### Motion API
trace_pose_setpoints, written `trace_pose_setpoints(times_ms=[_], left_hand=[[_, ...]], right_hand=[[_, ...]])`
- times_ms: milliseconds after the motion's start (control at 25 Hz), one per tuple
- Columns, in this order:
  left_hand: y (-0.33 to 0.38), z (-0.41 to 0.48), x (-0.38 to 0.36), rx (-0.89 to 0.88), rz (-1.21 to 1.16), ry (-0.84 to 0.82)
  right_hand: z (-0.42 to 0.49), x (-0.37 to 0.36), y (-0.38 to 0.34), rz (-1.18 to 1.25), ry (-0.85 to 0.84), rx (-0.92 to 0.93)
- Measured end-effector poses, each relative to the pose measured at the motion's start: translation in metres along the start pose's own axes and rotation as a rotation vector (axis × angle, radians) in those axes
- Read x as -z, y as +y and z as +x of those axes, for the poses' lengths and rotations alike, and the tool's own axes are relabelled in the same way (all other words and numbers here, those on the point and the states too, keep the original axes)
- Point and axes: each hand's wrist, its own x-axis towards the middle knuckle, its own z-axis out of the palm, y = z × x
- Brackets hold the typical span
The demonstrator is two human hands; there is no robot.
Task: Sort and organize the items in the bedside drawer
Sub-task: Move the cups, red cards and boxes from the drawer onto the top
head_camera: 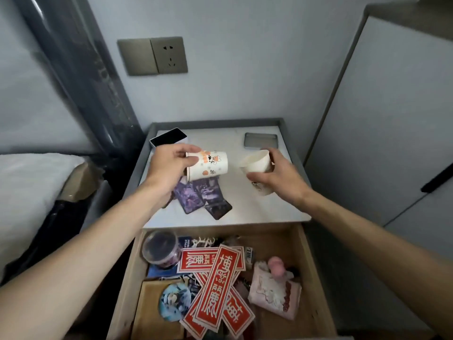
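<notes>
Gripping printed cup in left hand, right hand holding seemingly plain cup

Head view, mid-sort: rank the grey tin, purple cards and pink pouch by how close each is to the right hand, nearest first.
1. Grey tin, just behind the right hand, at the back right of the tabletop.
2. Purple cards, to its left, towards the tabletop's front.
3. Pink pouch, down in the open drawer, right side.
</notes>
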Motion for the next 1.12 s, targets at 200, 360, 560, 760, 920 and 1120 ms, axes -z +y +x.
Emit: trace_pose_setpoints(times_ms=[200,360,560,760,920,1120], left_hand=[[-0.004,0.067,-0.004,0.044,-0.135,0.058],[-0.013,0.124,-0.014,0.033,-0.177,0.059],[-0.022,0.153,-0.022,0.013,-0.202,0.049],[-0.021,0.155,0.000,-0.029,-0.223,0.121],[-0.020,0.170,0.049,0.007,-0.309,0.299],[-0.035,0.198,0.079,0.024,-0.244,0.319]], right_hand=[[0.145,0.022,0.016,-0.418,0.225,0.100],[0.227,0.024,0.041,-0.645,0.266,0.063],[0.251,0.005,0.057,-0.696,0.165,-0.047],[0.228,-0.026,0.023,-0.592,0.161,0.300],[0.219,-0.104,-0.022,-0.697,-0.226,0.631],[0.233,-0.166,-0.034,-0.837,-0.257,0.640]])
